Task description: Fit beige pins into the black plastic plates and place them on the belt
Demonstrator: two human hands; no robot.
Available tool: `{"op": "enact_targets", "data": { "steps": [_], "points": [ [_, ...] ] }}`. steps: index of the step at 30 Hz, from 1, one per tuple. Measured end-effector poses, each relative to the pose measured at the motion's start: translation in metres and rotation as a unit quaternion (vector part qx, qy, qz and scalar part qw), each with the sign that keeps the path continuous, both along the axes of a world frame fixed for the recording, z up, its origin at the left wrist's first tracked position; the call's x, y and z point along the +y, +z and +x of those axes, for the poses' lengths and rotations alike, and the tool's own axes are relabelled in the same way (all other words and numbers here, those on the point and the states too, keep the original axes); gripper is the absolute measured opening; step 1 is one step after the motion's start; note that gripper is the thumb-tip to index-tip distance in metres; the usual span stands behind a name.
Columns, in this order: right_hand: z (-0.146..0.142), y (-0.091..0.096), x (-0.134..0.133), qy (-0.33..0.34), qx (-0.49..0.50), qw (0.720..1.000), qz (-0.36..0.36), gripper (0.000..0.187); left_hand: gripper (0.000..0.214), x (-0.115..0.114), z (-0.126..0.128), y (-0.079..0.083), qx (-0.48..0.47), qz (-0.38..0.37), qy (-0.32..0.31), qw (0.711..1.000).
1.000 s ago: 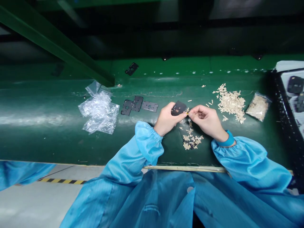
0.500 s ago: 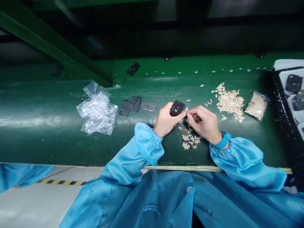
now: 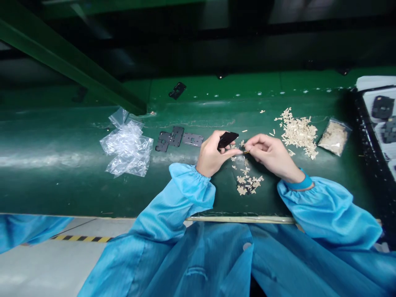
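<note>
My left hand [image 3: 213,154] is closed around a thin black plastic plate [image 3: 228,139], which tilts up over the bench. The fingers of my right hand [image 3: 272,154] are pinched by my left thumb tip, on a tiny part [image 3: 246,152] too small to name. Below my hands lies a small heap of cream-coloured pieces [image 3: 250,183], with a few more scattered above it. Left of my left hand, flat black plates with cut-outs [image 3: 177,136] rest on the green bench. A larger pile of cream pieces [image 3: 299,133] spreads beyond my right hand.
Clear plastic bags [image 3: 128,144] are heaped on the left. A zip bag of cream pieces [image 3: 335,137] lies on the right, beside a black tray [image 3: 366,136] holding black parts. Another black plate [image 3: 177,90] sits further back. A green beam [image 3: 77,62] slants overhead.
The black plate has tipped to a steeper angle in my left hand. My right hand has shifted slightly right and its wrist has turned; the fingers stay pinched.
</note>
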State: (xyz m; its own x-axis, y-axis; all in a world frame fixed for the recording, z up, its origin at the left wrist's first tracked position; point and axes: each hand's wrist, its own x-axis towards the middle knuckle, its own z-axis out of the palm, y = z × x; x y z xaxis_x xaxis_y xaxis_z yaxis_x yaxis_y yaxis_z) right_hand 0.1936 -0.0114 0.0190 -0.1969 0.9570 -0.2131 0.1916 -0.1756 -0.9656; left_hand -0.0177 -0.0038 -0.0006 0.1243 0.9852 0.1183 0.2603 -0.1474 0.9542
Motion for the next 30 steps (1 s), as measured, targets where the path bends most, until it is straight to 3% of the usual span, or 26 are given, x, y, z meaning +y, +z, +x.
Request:
{"op": "enact_targets", "data": {
  "steps": [3,5,8,13,16,20,22,24,30],
  "points": [
    [-0.004,0.008,-0.004,0.064,0.151,0.969,-0.186,0.035,0.055,-0.001,0.000,-0.004,-0.013,0.004,-0.016,1.000],
    [-0.005,0.011,-0.005,0.069,0.218,0.941,-0.249,0.035,0.055,-0.001,0.000,-0.006,-0.027,0.004,-0.024,0.999],
    [-0.006,0.011,-0.006,0.071,0.263,0.920,-0.281,0.030,0.056,-0.002,0.000,-0.007,-0.035,-0.003,-0.029,0.999],
    [-0.006,0.008,-0.006,0.090,0.277,0.916,-0.277,0.028,0.061,-0.003,0.002,-0.005,-0.056,-0.047,-0.031,0.997],
    [-0.007,0.006,-0.006,0.067,0.249,0.942,-0.214,0.029,0.061,-0.001,0.005,-0.003,-0.093,-0.092,-0.035,0.991],
    [-0.011,0.002,-0.010,-0.052,0.080,0.995,0.011,0.027,0.037,0.003,0.011,-0.001,-0.177,-0.175,-0.016,0.968],
    [-0.013,0.000,-0.012,-0.082,-0.017,0.989,0.123,0.021,0.032,0.002,0.013,-0.001,-0.225,-0.214,-0.008,0.951],
    [-0.015,-0.002,-0.014,-0.087,-0.079,0.975,0.186,0.017,0.032,0.000,0.014,0.001,-0.239,-0.235,-0.003,0.942],
    [-0.019,-0.006,-0.017,-0.080,-0.132,0.965,0.211,0.019,0.021,-0.004,0.014,0.006,-0.182,-0.161,0.038,0.969]
  ]
}}
